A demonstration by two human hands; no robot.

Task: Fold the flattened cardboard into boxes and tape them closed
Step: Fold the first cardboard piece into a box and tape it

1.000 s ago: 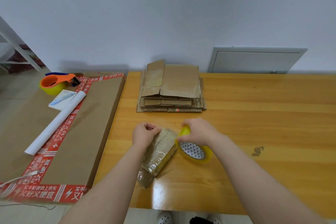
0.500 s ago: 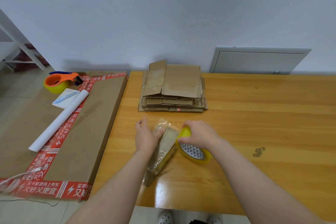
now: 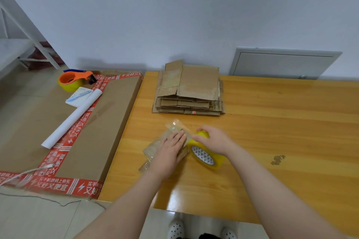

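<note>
A person's left hand (image 3: 171, 153) lies flat, fingers straight, pressing down on a small cardboard box (image 3: 153, 149) that is glossy with clear tape. The right hand (image 3: 213, 139) curls over the top of a yellow tape roll (image 3: 206, 156) and grips it. The roll stands on edge, just beside the right side of the box. Whether a strip runs from the roll onto the box cannot be told. Both sit near the front left of a wooden table (image 3: 281, 122). Farther back, towards the wall, a thick stack of flattened cardboard (image 3: 194, 91) waits, none of it opened up. No finished boxes show anywhere else. By the look of it, this first small box is folded and in the middle of being taped, so most of the job lies ahead: sealing this one, then folding and taping every sheet in the stack. To the left of the table lies a large flat carton (image 3: 93, 122) edged in red printed tape. On it rest an orange tape dispenser (image 3: 73, 80), a notepad with a pen (image 3: 79, 96), and a white paper roll (image 3: 71, 120). A grey wall panel (image 3: 281, 64) sits behind the table on the right.
</note>
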